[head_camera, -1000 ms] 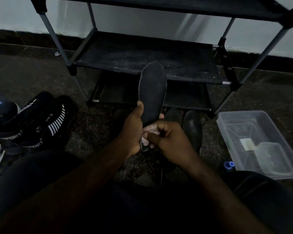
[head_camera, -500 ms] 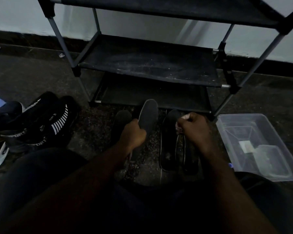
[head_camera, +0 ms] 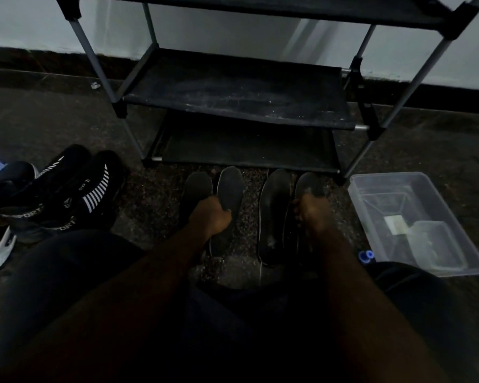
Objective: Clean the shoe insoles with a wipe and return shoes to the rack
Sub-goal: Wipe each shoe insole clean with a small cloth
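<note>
Noting big to small: shoe rack [head_camera: 233,106] against the wall [head_camera: 233,23], shoes [head_camera: 67,194] heaped on the floor [head_camera: 39,120] at left, clear tub [head_camera: 415,217] at right. Four insoles [head_camera: 274,211] lie in a row just before the rack. Left hand [head_camera: 210,217] is curled round the edge of the second insole [head_camera: 231,186]; right hand [head_camera: 314,214] sits on the rightmost insole [head_camera: 310,183], grip unreadable in the gloom. I judge we're between wipes; next needs one insole lifted. Wipe: I can't find it.
</note>
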Demonstrator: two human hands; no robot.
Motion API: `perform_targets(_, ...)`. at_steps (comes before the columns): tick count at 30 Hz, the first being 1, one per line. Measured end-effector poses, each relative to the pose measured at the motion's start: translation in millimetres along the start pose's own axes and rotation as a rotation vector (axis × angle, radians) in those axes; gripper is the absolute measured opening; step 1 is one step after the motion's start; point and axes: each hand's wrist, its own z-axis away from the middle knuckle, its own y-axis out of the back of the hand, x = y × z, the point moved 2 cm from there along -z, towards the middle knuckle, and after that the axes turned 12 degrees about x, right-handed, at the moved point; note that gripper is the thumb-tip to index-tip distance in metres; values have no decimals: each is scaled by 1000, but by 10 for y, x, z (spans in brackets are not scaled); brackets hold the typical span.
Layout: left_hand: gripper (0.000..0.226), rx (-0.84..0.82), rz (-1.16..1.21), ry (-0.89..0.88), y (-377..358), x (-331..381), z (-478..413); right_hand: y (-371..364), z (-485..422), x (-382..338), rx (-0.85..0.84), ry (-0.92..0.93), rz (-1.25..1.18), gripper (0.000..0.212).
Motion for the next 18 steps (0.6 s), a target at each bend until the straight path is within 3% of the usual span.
perform_targets(4, 47, 39, -125, -40, -2, 10, 20, -90, 9, 136, 50, 101, 364, 46)
perform_targets(8, 47, 44, -127, -49, -15, 39, 22, -144, 94, 164, 25, 196, 525, 47)
perform_targets(15, 58, -95, 105, -73, -104, 89, 55, -198, -3, 191, -31, 270, 585, 36)
perform_targets(18, 58, -123, 131, -81, -114, 104, 53, -175, 20, 124, -71, 160, 396, 31)
